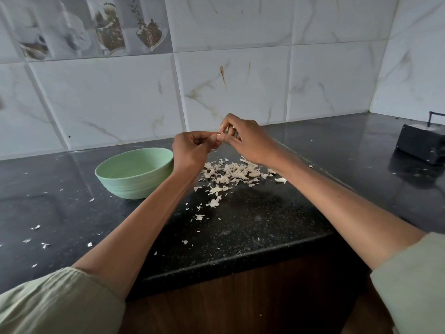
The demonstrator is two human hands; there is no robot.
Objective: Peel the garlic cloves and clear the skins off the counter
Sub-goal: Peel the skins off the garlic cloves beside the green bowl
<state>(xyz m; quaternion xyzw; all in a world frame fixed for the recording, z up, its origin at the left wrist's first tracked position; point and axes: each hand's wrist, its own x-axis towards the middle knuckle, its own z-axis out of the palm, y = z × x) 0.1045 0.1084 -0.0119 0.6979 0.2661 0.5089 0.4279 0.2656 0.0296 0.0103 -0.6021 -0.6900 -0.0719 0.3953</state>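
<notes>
Both hands meet above the black speckled stone counter (252, 227). The left hand (192, 151) pinches a small pale garlic clove (219, 135); the right hand (245, 138), touching it, pinches its skin. Its long axis is hidden. A heap of papery skins (231, 173) lies directly below; the mint-green bowl (134, 172) sits toward the left edge.

Marble-look wall tiles (240, 80), black granite counter (240, 225), wood cabinet (228, 304) below.

a: the clove (220, 135) — mostly buried between the fingertips of the left hand (192, 150) and right hand (245, 141), so peeled or not can't be told.

b: the bowl (134, 172) hides its bottom behind its near wall, and the black box (421, 147) is cut off by the right edge.
</notes>
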